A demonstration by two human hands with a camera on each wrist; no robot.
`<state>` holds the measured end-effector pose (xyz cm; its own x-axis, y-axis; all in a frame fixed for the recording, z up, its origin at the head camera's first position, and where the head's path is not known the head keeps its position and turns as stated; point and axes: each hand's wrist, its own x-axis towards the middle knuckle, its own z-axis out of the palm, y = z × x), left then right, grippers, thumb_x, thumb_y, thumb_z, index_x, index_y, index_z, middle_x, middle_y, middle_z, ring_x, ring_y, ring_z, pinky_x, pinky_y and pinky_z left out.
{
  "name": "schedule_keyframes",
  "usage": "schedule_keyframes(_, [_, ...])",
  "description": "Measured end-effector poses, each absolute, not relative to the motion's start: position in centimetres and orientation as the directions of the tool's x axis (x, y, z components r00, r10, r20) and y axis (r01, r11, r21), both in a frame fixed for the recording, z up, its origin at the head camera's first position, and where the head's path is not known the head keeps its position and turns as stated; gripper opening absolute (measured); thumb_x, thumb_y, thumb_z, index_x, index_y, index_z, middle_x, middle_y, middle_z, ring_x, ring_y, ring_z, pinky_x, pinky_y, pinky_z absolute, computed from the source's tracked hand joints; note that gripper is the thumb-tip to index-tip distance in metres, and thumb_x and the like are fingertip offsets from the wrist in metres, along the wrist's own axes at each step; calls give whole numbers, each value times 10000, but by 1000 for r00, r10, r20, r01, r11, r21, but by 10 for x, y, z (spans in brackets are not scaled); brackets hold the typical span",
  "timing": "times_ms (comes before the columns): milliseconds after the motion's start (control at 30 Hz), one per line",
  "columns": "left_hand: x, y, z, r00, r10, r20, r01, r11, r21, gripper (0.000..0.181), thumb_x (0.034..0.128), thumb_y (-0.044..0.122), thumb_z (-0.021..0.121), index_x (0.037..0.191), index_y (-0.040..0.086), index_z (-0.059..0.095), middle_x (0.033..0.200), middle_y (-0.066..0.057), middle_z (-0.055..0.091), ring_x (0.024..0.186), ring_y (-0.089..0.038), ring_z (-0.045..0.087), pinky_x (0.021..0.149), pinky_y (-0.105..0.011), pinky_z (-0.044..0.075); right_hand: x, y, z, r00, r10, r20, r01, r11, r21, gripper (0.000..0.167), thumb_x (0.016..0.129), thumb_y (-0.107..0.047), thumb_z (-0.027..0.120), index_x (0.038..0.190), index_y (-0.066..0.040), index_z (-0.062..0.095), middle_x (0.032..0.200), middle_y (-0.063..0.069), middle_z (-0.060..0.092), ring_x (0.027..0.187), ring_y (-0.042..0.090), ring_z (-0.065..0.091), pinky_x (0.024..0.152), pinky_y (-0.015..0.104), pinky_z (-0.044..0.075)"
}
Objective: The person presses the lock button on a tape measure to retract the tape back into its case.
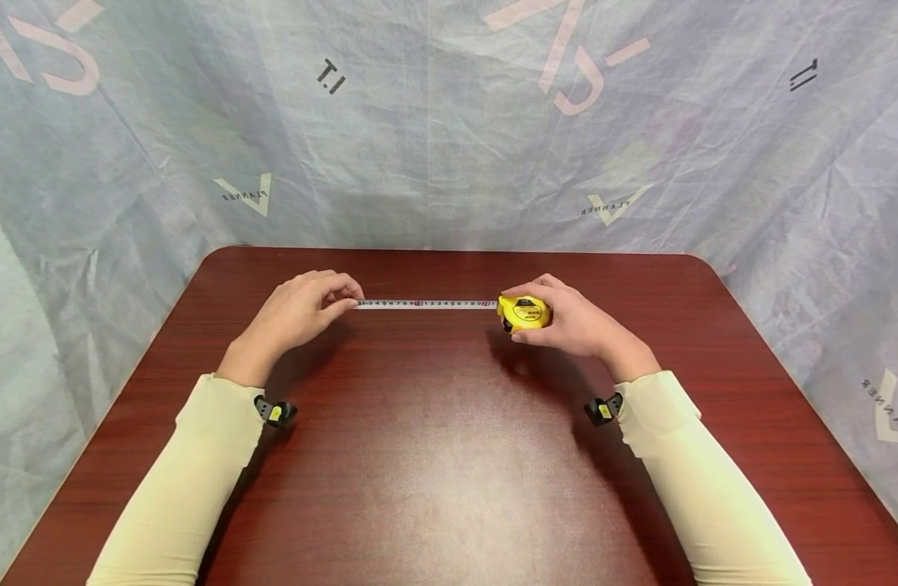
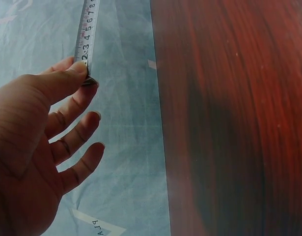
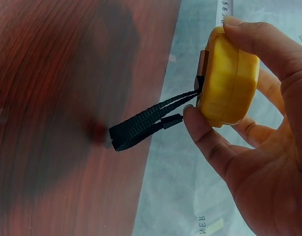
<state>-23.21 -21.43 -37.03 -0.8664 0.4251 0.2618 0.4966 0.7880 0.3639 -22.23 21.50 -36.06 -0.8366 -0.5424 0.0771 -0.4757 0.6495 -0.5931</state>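
Observation:
Above the table, a yellow tape measure (image 1: 525,314) is held by the right hand (image 1: 576,319), its fingers and thumb around the case. A black wrist strap (image 3: 146,120) dangles from the case in the right wrist view. The white blade (image 1: 449,305) is drawn out to the left, roughly level, with its numbers facing up. Between thumb and index finger, the left hand (image 1: 298,313) pinches the end of the blade. In the left wrist view the remaining fingers of that hand (image 2: 38,118) are spread apart and loosely bent, and the blade's numbered strip (image 2: 87,34) runs away from the thumb.
A dark red wood-grain table (image 1: 434,456) lies beneath both hands, which cast shadows on it. Grey printed cloth (image 1: 434,146) hangs behind the table and along both sides. Small black devices (image 1: 276,412) sit at both sleeve cuffs.

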Motion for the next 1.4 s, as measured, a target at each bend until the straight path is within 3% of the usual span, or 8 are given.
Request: schedule_keyframes(1400, [-231,-202,-372,-865,436,249,501,780,376,95,986,258,733,1064,304,704,969,99,651,915,-149,593,794,-421,459,-223,198,-365,-830,-551,87,-488,641,-592,612,857,-259,868,1418,-237,624,1244,82,521,1027,231,552,864,397,494])
